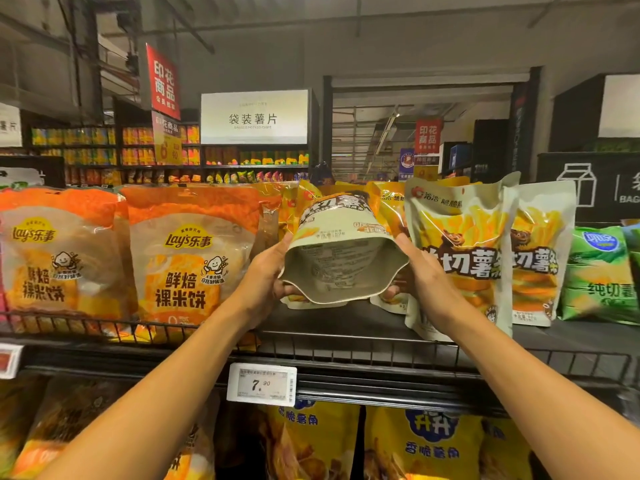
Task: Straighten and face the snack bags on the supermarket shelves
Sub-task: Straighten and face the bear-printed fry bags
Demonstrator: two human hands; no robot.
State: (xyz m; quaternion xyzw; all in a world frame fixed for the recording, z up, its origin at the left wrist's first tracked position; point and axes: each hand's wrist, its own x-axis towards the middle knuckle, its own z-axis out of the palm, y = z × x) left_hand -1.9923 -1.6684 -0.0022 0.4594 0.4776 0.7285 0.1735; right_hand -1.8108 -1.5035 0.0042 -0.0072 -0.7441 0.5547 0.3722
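A cream-and-yellow stand-up pouch of potato sticks [341, 247] sits at the frame's centre above the black wire-fronted shelf [346, 351], between the left hand [263, 278] at 9 o'clock and the right hand [420, 275] at 3 o'clock. Two matching upright pouches [460, 258] stand just beyond at 3 o'clock, orange rice-cracker bags [187, 258] at 9 o'clock, a white price tag [261, 384] at 6 o'clock.

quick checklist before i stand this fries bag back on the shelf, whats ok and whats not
1. Grip: left hand and right hand both hold the tilted fries bag: ok.
2. Bag facing: its bottom gusset points at the camera: not ok.
3. Landing spot: bare shelf shows below the bag: ok.
4. Neighbour: upright fries bag close to the right hand: cannot tell clearance.
5. Price tag on the rail, readable: ok.
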